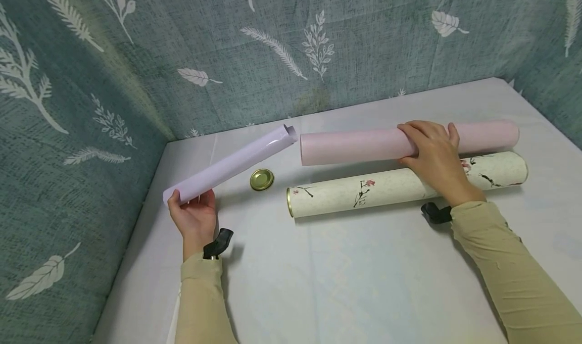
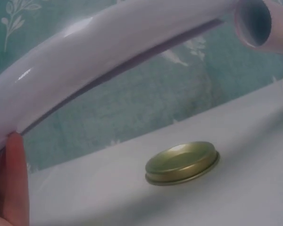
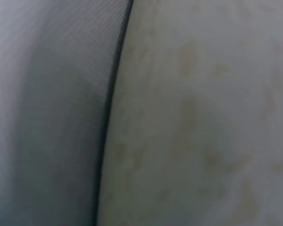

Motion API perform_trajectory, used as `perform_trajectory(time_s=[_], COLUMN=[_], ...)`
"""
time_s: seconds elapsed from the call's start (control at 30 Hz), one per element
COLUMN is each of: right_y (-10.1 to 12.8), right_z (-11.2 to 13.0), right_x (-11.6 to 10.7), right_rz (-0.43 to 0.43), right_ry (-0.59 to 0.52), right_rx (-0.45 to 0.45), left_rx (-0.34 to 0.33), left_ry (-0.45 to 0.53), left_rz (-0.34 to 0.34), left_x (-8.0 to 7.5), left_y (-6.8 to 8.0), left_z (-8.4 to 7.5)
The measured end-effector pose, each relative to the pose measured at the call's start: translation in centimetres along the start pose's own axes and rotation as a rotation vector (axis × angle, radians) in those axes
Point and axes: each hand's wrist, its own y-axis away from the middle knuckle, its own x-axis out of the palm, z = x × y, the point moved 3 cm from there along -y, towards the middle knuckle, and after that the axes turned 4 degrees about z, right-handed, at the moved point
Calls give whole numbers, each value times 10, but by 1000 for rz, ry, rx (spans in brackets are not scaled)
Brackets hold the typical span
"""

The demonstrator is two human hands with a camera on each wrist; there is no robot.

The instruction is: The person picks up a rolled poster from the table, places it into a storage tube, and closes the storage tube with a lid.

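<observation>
Left hand (image 1: 194, 217) grips one end of a light, easily creased lilac rolled paper sheet (image 1: 232, 164) above the counter's left edge; right hand (image 1: 434, 157) clasps a pink paper roll (image 1: 354, 146) mid-length, near the far edge.

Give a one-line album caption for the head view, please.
Left hand holds a lilac paper roll; right hand grips a pink roll beside a floral tube.

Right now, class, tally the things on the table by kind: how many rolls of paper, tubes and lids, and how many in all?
Rolls of paper: 2, the lilac roll and the pink roll
Flower-printed tube: 1
Gold lid: 1
Total: 4
</observation>
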Motion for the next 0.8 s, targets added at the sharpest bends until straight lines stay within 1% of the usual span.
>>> perform_trajectory(time_s=[0.17, 0.33, 0.57, 0.8], right_y=[0, 0, 0, 1], right_z=[0, 0, 0, 0], right_x=[0, -1, -2, -1], right_rz=[1, -1, -18, -16], right_ry=[0, 8, 7, 8], right_rx=[3, 9, 8, 11], left_rx=[-12, -27, -45, -49], left_ry=[-30, -39, -74, -81], left_rz=[-5, -17, -8, 2], left_x=[-1, 0, 3, 1], left_y=[-1, -2, -1, 0], left_z=[1, 2, 2, 1])
